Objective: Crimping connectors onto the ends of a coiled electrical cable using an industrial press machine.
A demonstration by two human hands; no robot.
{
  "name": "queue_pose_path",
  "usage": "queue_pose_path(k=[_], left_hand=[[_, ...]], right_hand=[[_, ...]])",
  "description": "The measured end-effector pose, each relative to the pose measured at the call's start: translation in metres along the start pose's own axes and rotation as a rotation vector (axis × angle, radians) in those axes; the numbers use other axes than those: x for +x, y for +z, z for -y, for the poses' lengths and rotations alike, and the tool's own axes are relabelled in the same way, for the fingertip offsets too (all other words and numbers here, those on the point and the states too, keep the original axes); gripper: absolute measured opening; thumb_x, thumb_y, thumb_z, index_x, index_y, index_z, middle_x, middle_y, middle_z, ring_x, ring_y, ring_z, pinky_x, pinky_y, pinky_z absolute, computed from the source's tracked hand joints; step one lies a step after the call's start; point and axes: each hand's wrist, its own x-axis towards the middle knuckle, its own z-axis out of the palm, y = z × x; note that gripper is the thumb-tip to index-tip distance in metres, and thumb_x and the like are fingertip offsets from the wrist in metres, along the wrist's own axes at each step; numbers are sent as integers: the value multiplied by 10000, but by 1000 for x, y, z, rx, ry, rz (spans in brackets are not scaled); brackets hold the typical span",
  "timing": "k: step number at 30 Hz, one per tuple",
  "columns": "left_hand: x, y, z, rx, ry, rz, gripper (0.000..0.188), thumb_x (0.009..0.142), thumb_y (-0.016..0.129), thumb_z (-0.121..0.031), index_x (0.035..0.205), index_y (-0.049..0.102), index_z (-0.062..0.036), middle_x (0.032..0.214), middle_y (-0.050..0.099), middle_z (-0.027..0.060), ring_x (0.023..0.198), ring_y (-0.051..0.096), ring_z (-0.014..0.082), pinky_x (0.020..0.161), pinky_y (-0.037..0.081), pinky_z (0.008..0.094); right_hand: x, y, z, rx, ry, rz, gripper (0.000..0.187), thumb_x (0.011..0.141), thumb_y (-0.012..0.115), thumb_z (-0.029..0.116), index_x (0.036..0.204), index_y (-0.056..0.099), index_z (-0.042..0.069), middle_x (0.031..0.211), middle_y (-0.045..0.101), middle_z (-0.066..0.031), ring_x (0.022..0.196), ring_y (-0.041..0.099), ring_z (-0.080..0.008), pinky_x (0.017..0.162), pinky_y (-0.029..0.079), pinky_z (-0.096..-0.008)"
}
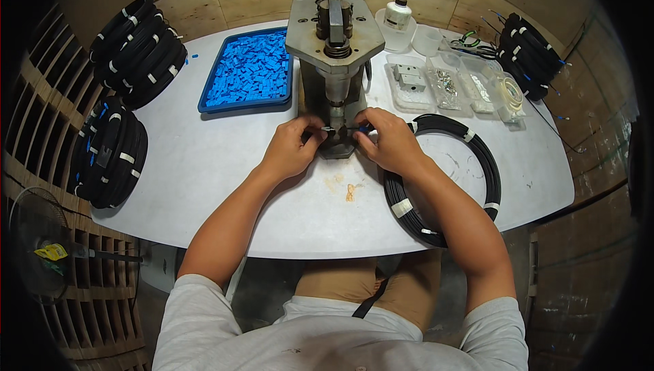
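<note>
A metal bench press (pixel 335 65) stands upright in the middle of the table, its ram coming down over a small base. My left hand (pixel 294 145) is at the left side of this base, thumb and fingers pinching a small silvery piece (pixel 328 128) that points toward the press. On the other side my right hand (pixel 390 141) pinches a thin black cable with a small blue piece (pixel 364 128) at the fingertips. How the two pieces meet under the ram is too small to tell. Below my right forearm lies a coil of black cable (pixel 492 173), tied with white bands.
A blue tray (pixel 208 103) full of small blue parts stands left of the press. More cable coils (pixel 139 51) are stacked at the far left and another stack (pixel 526 54) at the right. Clear boxes of small parts (pixel 446 92) and a white bottle (pixel 398 13) stand behind right.
</note>
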Motion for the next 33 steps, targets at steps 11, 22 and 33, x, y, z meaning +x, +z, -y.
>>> queue_pose_path(k=[11,22,33], left_hand=[[0,0,-1,-6,-2,0,188,930,695,-98,1073,680,23,955,738,157,859,716,249,793,558,348],[2,1,-3,-3,-6,3,213,926,689,-141,1067,697,18,950,737,184,852,721,288,769,557,369],[2,-1,-5,-11,-15,8,224,931,657,-157,1050,711,24,955,728,213,858,713,335,772,559,394]], right_hand=[[0,2,-8,-72,-35,-3,207,829,740,160,971,653,38,887,679,-178,862,660,-379,795,529,-459],[0,0,-4,-125,-134,-14,157,831,766,128,949,678,73,829,663,-98,816,666,-317,750,513,-417],[2,3,-3,-228,-199,-10,94,854,735,133,909,688,74,809,659,-93,793,663,-317,717,509,-431]])
